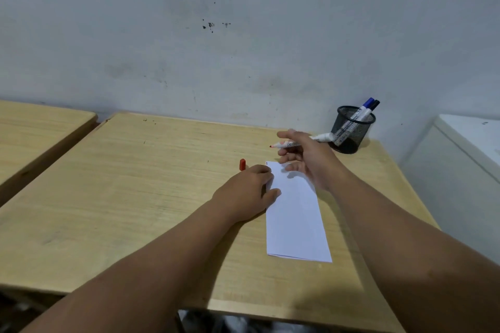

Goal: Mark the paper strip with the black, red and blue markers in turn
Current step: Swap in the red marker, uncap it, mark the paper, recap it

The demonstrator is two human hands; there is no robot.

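A white paper strip (pixel 295 219) lies lengthwise on the wooden desk (pixel 140 197), with a small black mark at its far left corner. My left hand (pixel 249 192) rests flat on the strip's left edge. My right hand (pixel 305 157) hovers above the strip's far end and holds the uncapped red marker (pixel 286 144), its red tip pointing left. The red cap (pixel 242 164) stands on the desk just beyond my left hand. The blue marker (pixel 364 109) and the black marker (pixel 374 105) stand in a black mesh pen holder (pixel 351 132).
The pen holder stands at the desk's far right corner by the wall. A second wooden desk (pixel 35 130) sits to the left across a gap. A white cabinet (pixel 465 149) stands to the right.
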